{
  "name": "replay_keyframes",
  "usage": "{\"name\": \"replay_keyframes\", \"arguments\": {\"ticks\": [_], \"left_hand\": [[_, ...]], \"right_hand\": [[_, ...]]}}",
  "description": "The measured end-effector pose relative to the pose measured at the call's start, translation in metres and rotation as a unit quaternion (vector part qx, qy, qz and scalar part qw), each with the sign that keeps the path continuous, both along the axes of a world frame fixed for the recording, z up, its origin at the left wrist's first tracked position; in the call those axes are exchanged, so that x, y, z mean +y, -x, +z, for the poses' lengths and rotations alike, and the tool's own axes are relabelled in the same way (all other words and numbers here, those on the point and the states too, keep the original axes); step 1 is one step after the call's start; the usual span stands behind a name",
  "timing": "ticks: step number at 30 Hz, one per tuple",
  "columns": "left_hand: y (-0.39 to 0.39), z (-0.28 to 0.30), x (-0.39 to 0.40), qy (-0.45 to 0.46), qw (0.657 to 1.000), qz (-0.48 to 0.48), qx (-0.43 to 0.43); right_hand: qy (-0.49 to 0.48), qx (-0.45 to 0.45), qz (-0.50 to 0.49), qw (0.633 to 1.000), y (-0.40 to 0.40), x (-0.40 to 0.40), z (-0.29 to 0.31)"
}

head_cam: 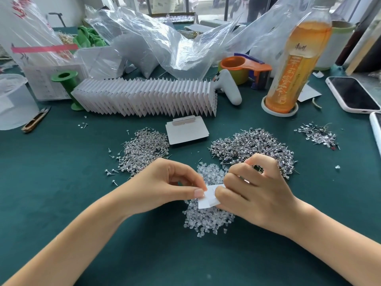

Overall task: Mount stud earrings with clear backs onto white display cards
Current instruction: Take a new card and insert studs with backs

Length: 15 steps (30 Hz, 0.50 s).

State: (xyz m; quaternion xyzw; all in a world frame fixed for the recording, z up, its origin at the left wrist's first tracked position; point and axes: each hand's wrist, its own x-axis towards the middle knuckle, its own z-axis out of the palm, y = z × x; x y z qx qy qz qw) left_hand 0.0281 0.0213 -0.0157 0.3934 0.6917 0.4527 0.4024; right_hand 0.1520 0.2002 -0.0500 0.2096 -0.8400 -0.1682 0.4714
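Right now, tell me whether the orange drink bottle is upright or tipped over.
Upright. The orange drink bottle stands on its base in a white coaster at the table's far right, neck pointing up. Its seeming lean may be wide-angle distortion.

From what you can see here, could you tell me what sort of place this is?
Probably a small jewellery-packing workbench: heaps of stud earrings, a pile of clear backs, and a long row of filled display cards on a green table.
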Motion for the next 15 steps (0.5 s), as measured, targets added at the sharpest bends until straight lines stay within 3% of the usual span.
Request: {"name": "replay_keyframes", "arguments": {"ticks": [15], "left_hand": [[-0.0026,0.0033,0.0001,0.017,1.000,0.002,-0.025]], "right_hand": [[-0.007,0.016,-0.001,1.000,-0.0002,-0.0023,-0.0035]]}}
